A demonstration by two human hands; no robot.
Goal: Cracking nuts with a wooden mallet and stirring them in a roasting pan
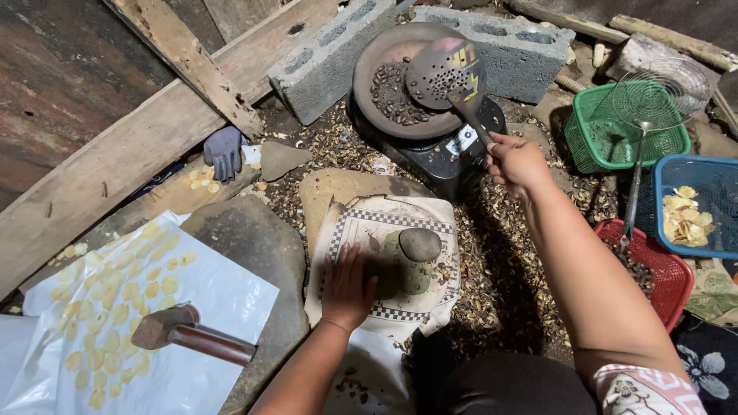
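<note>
Over the dark roasting pan (384, 58), the right hand (516, 161) grips a perforated skimmer (444, 71) by its handle.
The left hand (347, 288) lies flat, fingers spread, on the patterned cloth (392, 223) beside a smooth grey stone (420, 244); the skimmer's bowl hovers above the dark seeds (392, 96) in the pan.

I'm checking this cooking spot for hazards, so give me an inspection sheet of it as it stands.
Surface: dirt floor strewn with husks.
Job's things: perforated ladle over dark pan of seeds on black stove; stone on patterned cloth.
Clutter: glove, mallet, baskets, yellow slices.
Grippers: right hand grips ladle; left hand flat on cloth.
Cables: nothing seen.
Surroundings: concrete blocks, planks.
</note>
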